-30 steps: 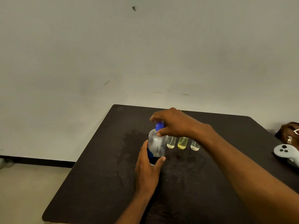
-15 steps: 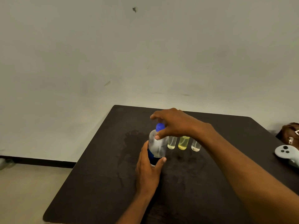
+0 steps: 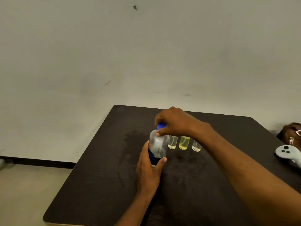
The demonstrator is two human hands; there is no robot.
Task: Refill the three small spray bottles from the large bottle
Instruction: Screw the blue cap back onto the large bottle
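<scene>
Head view gives me the right hand (image 3: pixel 175 123) pinching the blue cap (image 3: pixel 160 125) and the left hand (image 3: pixel 149 170) wrapped round the large bottle (image 3: pixel 158 144), upright on the table (image 3: pixel 101 185). The cap is on, so I judge pouring hasn't begun. At its three o'clock stand the near small bottle (image 3: pixel 172 142), part-filled and pale, the middle small bottle (image 3: pixel 184 143), yellow and fuller, and the far small bottle (image 3: pixel 196 146), almost empty.

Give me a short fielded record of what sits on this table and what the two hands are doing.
Surface: dark table
Large bottle: clear plastic bottle with blue label, upright on the table
Cap: blue cap, on the bottle
Left hand: holds the bottle's lower part
Right hand: grips the cap from above
Small bottles: three small clear bottles in a row beside it; middle one yellow
Also: white game controller, right edge
</scene>
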